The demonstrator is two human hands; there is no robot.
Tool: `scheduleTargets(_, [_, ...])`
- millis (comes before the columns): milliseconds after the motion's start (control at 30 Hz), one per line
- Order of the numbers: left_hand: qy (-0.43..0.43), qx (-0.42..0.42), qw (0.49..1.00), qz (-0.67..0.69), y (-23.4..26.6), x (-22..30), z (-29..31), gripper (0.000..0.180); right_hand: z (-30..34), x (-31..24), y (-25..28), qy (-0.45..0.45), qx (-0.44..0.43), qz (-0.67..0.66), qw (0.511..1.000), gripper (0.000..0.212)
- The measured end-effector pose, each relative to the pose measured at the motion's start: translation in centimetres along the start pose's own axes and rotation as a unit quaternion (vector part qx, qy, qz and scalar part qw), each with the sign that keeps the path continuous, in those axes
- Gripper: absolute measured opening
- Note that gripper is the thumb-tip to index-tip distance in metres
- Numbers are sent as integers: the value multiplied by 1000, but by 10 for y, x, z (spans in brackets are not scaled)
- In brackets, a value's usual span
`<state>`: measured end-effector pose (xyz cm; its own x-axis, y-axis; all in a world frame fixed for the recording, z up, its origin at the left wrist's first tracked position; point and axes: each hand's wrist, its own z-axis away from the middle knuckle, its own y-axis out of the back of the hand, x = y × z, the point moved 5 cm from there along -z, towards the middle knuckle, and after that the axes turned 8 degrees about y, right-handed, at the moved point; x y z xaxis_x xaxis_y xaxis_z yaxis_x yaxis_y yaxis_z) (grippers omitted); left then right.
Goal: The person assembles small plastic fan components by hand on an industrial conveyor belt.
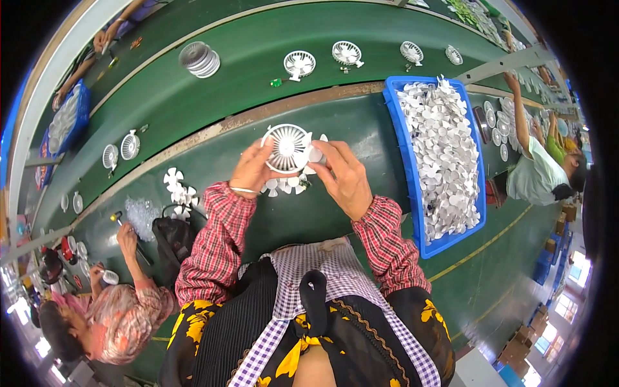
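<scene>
My left hand (253, 166) is closed around the rim of a round white fan housing (286, 148), whose slatted grille faces up. Close against its right side, my right hand (347, 177) pinches a small white fan blade (315, 153) between thumb and fingers. Those fingers partly cover the blade, so I cannot tell whether it touches the housing. Beneath my hands, several loose white fan blades (284, 186) lie on the green table (309, 216). Another cluster of white blades (182, 193) rests left of my left forearm.
A blue crate (412, 187) heaped with white fan blades stands at my right. Beyond the table runs a green conveyor belt (248, 80) carrying fan housings (300, 63) and a stack of round grilles (200, 59). A black bag (173, 240) lies at left. Co-workers sit on both sides.
</scene>
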<state>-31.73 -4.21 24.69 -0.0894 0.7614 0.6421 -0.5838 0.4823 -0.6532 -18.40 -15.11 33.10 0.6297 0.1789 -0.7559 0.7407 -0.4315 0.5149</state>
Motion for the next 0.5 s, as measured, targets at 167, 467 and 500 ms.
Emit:
scheduleTargets(167, [-15,24,997,-73,-25,-10,32,44,7,-22,-17,99,-69,99,988,33])
scheduleTargets(467, [-92,83,970,-208,-38,-5,49,38,19,-35,-26,116,-72,130,982,30])
scheduleTargets(500, [-118,121,960,-223,-33,-7,46,37,19,-33,-28,114,-78,139,981,34])
